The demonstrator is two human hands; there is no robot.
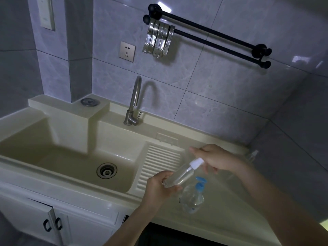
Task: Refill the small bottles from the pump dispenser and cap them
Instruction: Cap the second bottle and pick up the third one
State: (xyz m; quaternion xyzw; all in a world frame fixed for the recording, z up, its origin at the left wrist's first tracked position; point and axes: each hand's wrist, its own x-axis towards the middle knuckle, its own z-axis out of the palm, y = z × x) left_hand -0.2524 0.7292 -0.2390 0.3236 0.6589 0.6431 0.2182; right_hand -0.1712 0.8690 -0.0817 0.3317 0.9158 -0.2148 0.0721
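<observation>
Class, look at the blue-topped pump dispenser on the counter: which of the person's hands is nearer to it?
Left. The left hand, gripping the small bottle's base, sits beside the pump dispenser; the right hand holds the white cap farther back.

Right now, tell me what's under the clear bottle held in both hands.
Directly beneath the clear bottle stands the blue-topped pump dispenser on the counter. The left hand covers the bottle's base; the right hand is at its white cap.

Both forearms extended forward, left hand (160, 188) and right hand (215, 159) in curled grip.
</observation>
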